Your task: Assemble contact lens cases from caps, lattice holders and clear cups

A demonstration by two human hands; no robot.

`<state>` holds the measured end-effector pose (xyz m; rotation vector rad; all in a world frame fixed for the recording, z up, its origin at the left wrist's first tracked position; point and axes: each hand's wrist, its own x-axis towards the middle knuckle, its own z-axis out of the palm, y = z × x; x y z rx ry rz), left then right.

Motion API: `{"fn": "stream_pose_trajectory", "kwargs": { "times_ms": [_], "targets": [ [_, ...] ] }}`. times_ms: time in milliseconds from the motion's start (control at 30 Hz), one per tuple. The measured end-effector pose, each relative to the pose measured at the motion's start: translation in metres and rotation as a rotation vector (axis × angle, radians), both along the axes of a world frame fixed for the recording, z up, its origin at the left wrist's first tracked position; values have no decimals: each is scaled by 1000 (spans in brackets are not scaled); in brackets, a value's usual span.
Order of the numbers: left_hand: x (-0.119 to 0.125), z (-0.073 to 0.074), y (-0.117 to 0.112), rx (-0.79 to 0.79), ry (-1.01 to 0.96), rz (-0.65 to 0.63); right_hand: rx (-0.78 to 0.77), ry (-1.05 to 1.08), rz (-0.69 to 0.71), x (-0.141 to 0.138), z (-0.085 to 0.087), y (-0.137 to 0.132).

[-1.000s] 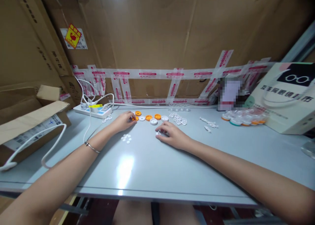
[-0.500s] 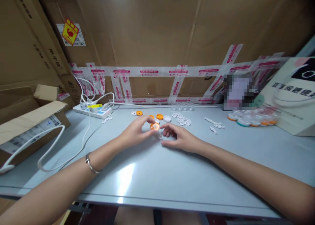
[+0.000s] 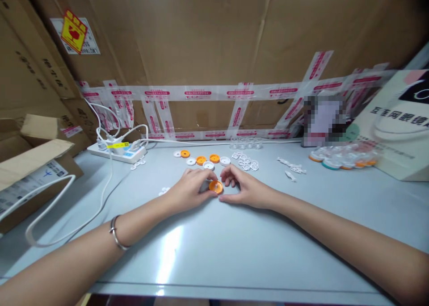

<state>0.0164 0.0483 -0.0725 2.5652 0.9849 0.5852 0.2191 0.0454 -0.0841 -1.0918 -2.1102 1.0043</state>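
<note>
Since half a second ago, the orange disc [image 3: 216,188] has come down from a raised tilt to lie nearly flat, low at the table [image 3: 268,234], between both hands. Left hand [image 3: 189,187] has its thumb and forefinger closed on the disc's left edge, probably to steady it while leaving the pale centre clear. Right hand [image 3: 248,188] curves round the disc's other side, fingers well parted, apparently gripping nothing; whether a tip touches the rim I cannot tell. Beyond the disc sit loose orange and white rounds [image 3: 201,160], perhaps kept there for easy reach, with white lattice pieces [image 3: 246,164] to their right.
</note>
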Motion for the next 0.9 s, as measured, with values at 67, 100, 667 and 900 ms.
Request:
{"fn": "stream_pose_trajectory", "kwargs": {
  "times_ms": [67,100,667,900],
  "targets": [
    [0,-1,-1,3,2,-8,11,-20,-3,0,1,0],
    [0,-1,-1,6,1,-9,16,-25,-2,0,1,0],
    [-15,13,0,49,2,41,33,-9,-35,-2,-4,3],
    [-63,56,11,-30,362,148,57,-85,-28,-5,1,-3]
  ]
}}
